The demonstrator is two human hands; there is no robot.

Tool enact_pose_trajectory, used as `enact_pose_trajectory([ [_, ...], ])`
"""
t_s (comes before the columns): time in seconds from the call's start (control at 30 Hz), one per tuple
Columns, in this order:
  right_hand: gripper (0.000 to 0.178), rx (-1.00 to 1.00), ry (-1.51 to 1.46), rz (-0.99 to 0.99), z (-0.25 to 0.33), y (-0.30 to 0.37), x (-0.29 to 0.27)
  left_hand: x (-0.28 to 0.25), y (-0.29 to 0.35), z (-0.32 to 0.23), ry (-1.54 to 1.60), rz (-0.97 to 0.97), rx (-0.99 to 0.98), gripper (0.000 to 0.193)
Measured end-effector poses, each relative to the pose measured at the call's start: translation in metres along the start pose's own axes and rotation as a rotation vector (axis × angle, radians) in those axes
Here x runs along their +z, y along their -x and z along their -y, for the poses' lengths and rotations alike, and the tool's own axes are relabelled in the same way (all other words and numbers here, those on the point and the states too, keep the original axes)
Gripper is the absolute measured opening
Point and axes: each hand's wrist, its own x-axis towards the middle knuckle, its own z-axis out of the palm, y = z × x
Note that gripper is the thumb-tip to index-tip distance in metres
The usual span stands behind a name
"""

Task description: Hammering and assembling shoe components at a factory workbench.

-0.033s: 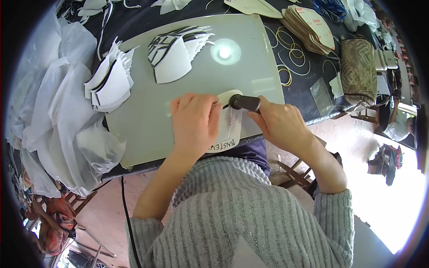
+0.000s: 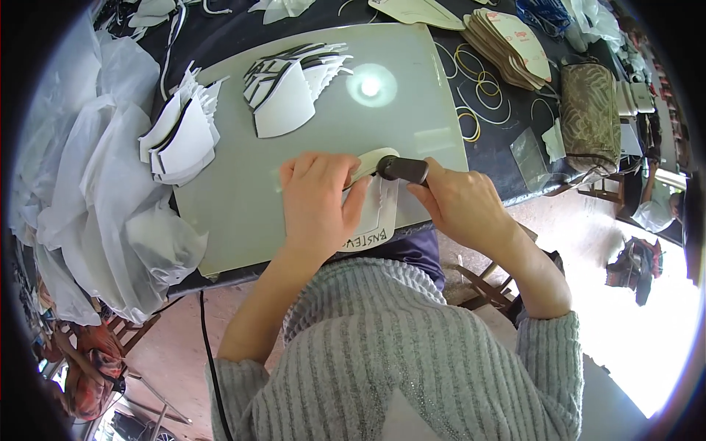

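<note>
My left hand (image 2: 320, 198) is closed at the left edge of a white, thin cut piece (image 2: 373, 206), its fingers bent over and the thumb low beside them. This piece lies on a cream template (image 2: 391, 209) with a rounded top and black handwriting near its lower end. In my right hand (image 2: 463, 202) is a hammer (image 2: 404, 170) with a dark head, resting over the upper right of the piece. Its handle is hidden by my fingers. The spot under the hammer's face is covered.
A grey-green board (image 2: 243, 213) bears two fanned stacks of white pieces with dark edges, a left stack (image 2: 190, 143) and a middle stack (image 2: 287, 103). White plastic bags (image 2: 110, 169) drape at left. Cream templates (image 2: 507, 44), thin rings (image 2: 478, 84) and a patterned pouch (image 2: 590, 114) lie at right.
The thumb of my left hand has drawn down, apart from its fingers, so more of the template's curved top edge shows. The hammer has barely moved.
</note>
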Motion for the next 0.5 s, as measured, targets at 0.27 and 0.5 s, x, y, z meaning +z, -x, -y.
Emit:
enact_pose_trajectory([
  [0.27,0.033,0.003,0.005,-0.001,0.002,-0.001,0.002,0.01,0.002,-0.006,-0.192,0.036,0.037,0.007],
  [0.5,0.032,0.012,0.011,0.004,0.001,-0.001,0.001,-0.002,0.001,0.006,0.153,0.091,0.018,0.009],
])
